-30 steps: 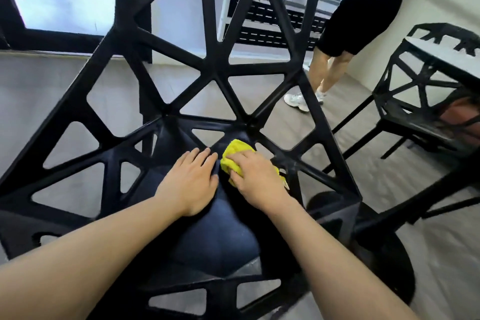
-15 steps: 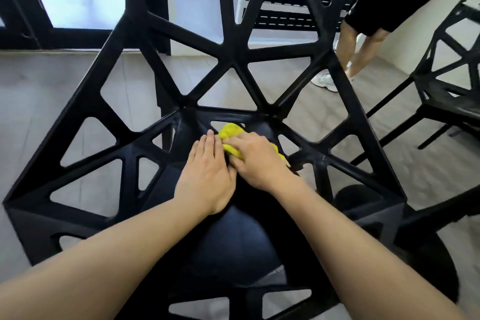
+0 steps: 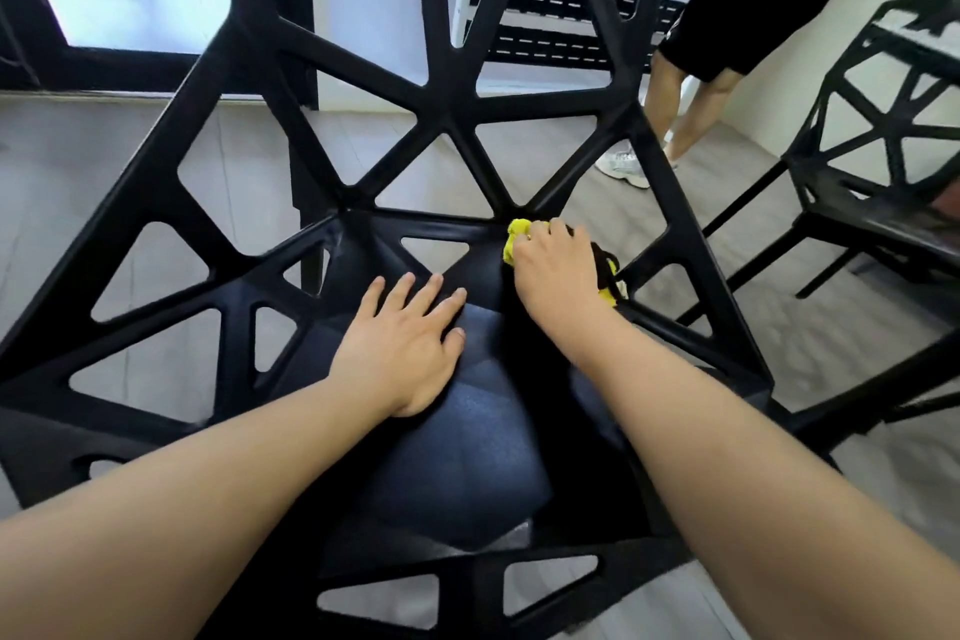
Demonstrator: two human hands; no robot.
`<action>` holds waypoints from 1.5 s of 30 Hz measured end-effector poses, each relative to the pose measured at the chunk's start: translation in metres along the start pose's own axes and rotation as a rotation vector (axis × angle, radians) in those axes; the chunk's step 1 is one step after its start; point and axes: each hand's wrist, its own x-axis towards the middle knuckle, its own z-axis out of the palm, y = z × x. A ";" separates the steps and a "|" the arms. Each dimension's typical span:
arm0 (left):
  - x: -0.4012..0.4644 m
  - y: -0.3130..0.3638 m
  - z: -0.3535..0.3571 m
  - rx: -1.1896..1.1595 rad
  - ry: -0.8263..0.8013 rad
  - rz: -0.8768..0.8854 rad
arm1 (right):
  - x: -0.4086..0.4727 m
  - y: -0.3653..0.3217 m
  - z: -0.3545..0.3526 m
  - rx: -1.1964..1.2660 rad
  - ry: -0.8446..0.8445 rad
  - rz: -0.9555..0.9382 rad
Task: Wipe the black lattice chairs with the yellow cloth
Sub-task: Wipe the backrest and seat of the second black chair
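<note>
The right hand [image 3: 558, 270] is curling its fingers [image 3: 558, 226] around the bunched yellow cloth [image 3: 517, 237], pressing it into the rear right corner of the seat where the seat is meeting the backrest struts of the black lattice chair [image 3: 436, 120]; part of the cloth is showing again beyond the wrist on the right side. The left hand [image 3: 402, 346] is lying flat on the seat just beside it, its fingers [image 3: 423, 294] spread and relaxed, grasping nothing, palm pressing down on the dark smooth seat panel. Both bare forearms are reaching in from the lower edge. A second lattice chair [image 3: 878, 161] is standing well apart on the right on the grey floor [image 3: 72, 182]. Behind the backrest, another person [image 3: 743, 10] in dark clothes and white shoes is standing near a black shelf [image 3: 566, 26].
</note>
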 end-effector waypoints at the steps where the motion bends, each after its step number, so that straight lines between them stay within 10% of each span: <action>1: 0.000 0.000 0.000 -0.004 -0.004 0.000 | -0.004 0.007 -0.003 -0.023 -0.022 -0.027; 45: 0.005 0.007 -0.013 -0.041 -0.124 -0.053 | -0.083 0.025 -0.043 0.119 -0.181 0.018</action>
